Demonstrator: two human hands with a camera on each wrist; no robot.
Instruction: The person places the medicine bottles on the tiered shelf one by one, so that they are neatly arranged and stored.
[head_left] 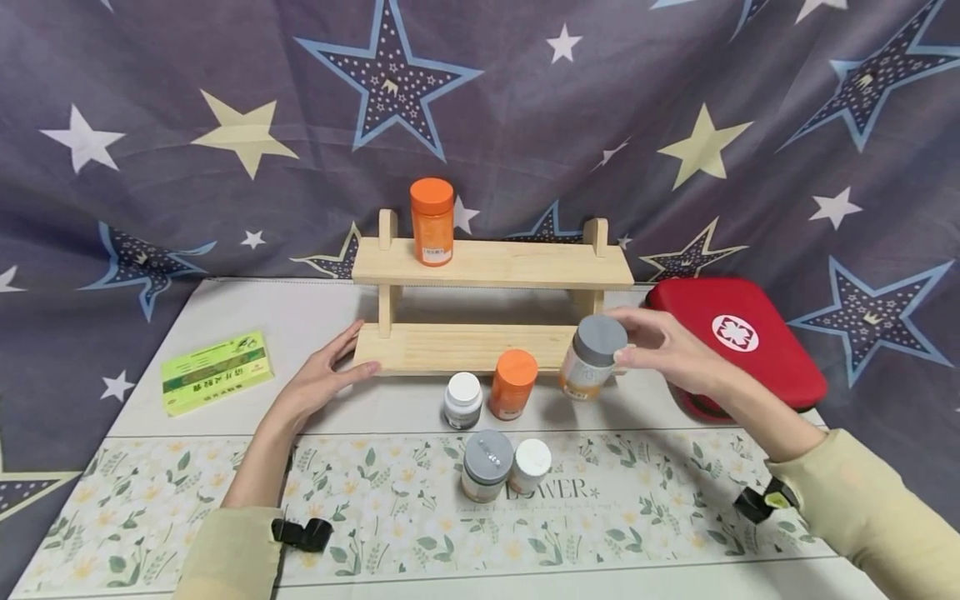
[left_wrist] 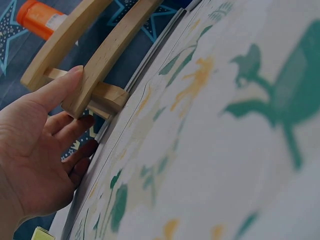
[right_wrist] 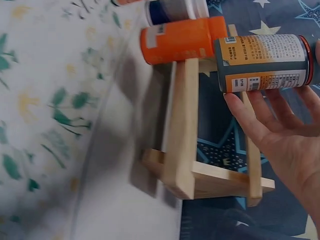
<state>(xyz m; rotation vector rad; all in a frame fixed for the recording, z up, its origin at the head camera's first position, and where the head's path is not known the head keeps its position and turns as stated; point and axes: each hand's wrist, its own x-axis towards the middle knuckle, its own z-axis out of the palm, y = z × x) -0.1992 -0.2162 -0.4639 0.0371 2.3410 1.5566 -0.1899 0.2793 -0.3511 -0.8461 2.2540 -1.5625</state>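
A two-tier wooden shelf stands at the back of the table. At the left end of its lower board, my left hand grips the wood, thumb on top and fingers underneath in the left wrist view. My right hand holds a grey-lidded jar just in front of the lower board's right end. In the right wrist view this jar shows an orange, white and grey printed label. An orange jar stands upright on the upper board, left of centre.
Before the shelf stand another orange jar and a white bottle. Nearer are a second grey-lidded jar and a small white-capped bottle. A green box lies left; a red case with a white emblem lies right.
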